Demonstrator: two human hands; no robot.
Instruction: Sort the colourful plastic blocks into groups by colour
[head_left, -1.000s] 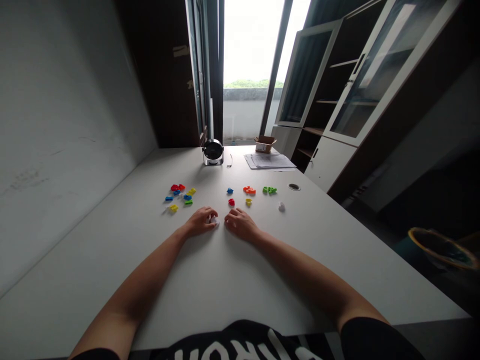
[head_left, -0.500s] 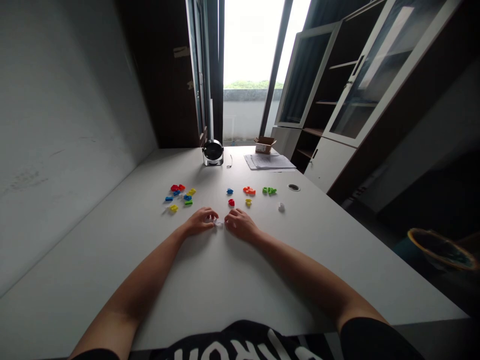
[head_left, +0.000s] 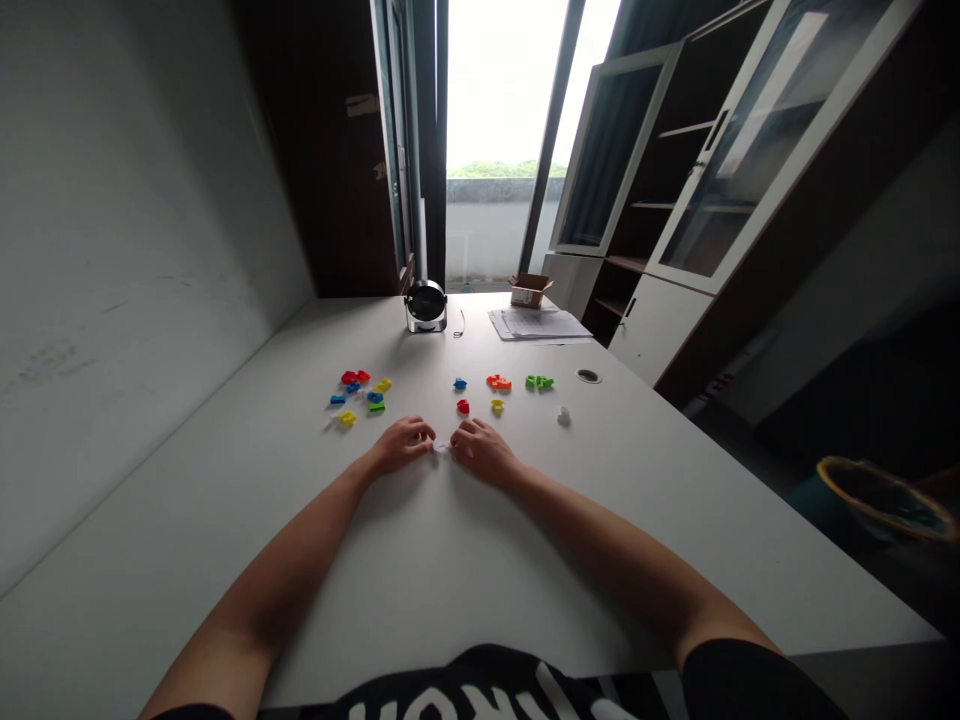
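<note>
White piece (head_left: 441,447): small, located between the fingertips of the two hands, low over or on the counter (head_left: 450,570), contact with the surface not resolvable. Shape partly hidden by the fingers; its pale colour is hard to separate from the white top. Handling, judged by look: probably light, stiff plastic, smooth enough to slip under a loose fingertip; not obviously fragile, though any thin part could bend if twisted. Best hold seems to be a fingertip pinch at its two opposite ends, which lie toward the two hands, with light pressure. Left hand (head_left: 400,443): palm down, fingers curled forward, thumb low on the near side, tips at the left end of the piece. Right hand (head_left: 484,450): mirrored pose, knuckles up, fingers bent inward to the right end. Both sets of fingers are bent rather than spread; whether either thumb and finger actually close on the piece cannot be told at this size. Left forearm (head_left: 300,555) and right forearm (head_left: 600,520) slope inward from the near edge, low over the surface, forming a wide V. Beyond the hands: red piece (head_left: 463,407) and yellow piece (head_left: 497,407), nearest the right hand; blue piece (head_left: 460,384) farther back. Mixed-colour group, including red pieces (head_left: 355,377), beyond and left of the left hand.
</note>
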